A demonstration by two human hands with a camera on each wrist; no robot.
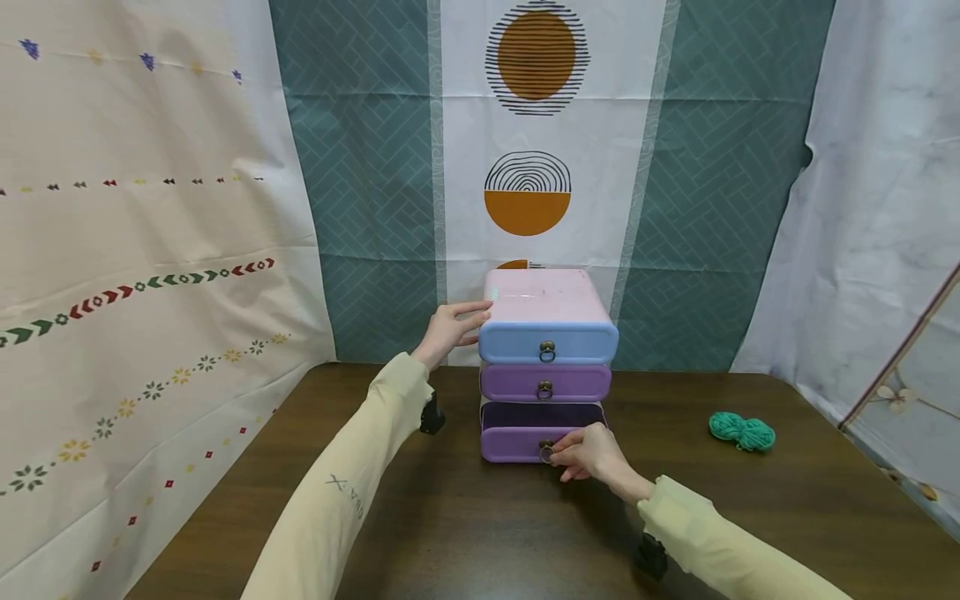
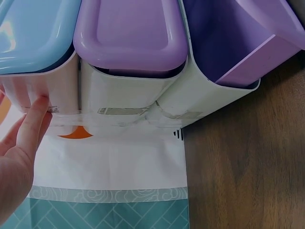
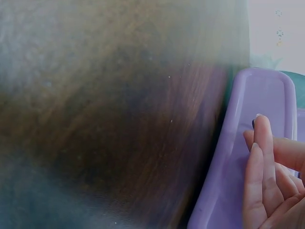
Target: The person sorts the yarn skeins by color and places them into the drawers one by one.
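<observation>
A three-tier drawer unit (image 1: 551, 296) with a pink top stands on the table, showing a blue drawer (image 1: 510, 343) above two purple ones. The bottom purple drawer (image 1: 510, 446) is pulled partly out, and its dark inside shows. My right hand (image 1: 592, 454) pinches the ring pull (image 1: 547, 452) on that drawer's front. My left hand (image 1: 453, 329) rests with straight fingers against the unit's upper left side. In the left wrist view, its fingertips (image 2: 40, 105) touch the pink side wall beside the blue drawer.
A skein of green yarn (image 1: 742, 432) lies on the brown wooden table (image 1: 675, 517), to the right of the unit. Patterned cloth (image 1: 360, 208) hangs behind, with more cloth at both sides. A thin branch design (image 1: 900, 358) shows at the right edge.
</observation>
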